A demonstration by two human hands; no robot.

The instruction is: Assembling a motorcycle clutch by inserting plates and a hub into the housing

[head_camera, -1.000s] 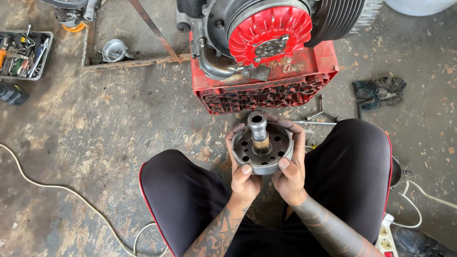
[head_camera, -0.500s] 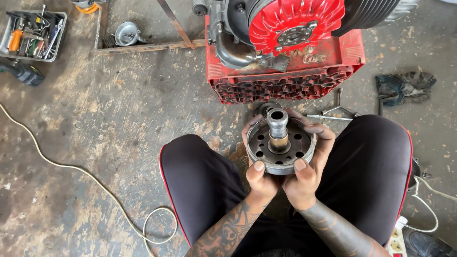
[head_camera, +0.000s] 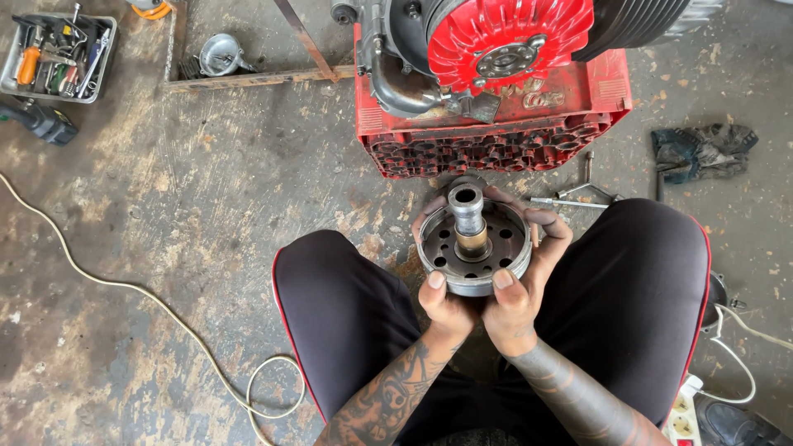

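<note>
I hold a round grey metal drum (head_camera: 475, 248) between my knees, its open face up. A short steel shaft with a brass collar stands up from its middle. My left hand (head_camera: 442, 301) grips the near left rim, thumb on the edge. My right hand (head_camera: 524, 281) wraps the right side, fingers curling round the far rim. Straight ahead on the concrete floor sits a red plastic crate (head_camera: 496, 132) carrying an engine with a red finned fan cover (head_camera: 504, 37).
A tray of hand tools (head_camera: 54, 58) and a dark power tool (head_camera: 37, 122) lie at the far left. A white cable (head_camera: 149, 301) loops across the floor on the left. Wrenches (head_camera: 578, 196) and a dark rag (head_camera: 702, 150) lie to the right; a power strip (head_camera: 686, 413) sits near my right leg.
The view has shifted, so the drum and crate sit further right in frame. Both hands keep the same grip on the drum.
</note>
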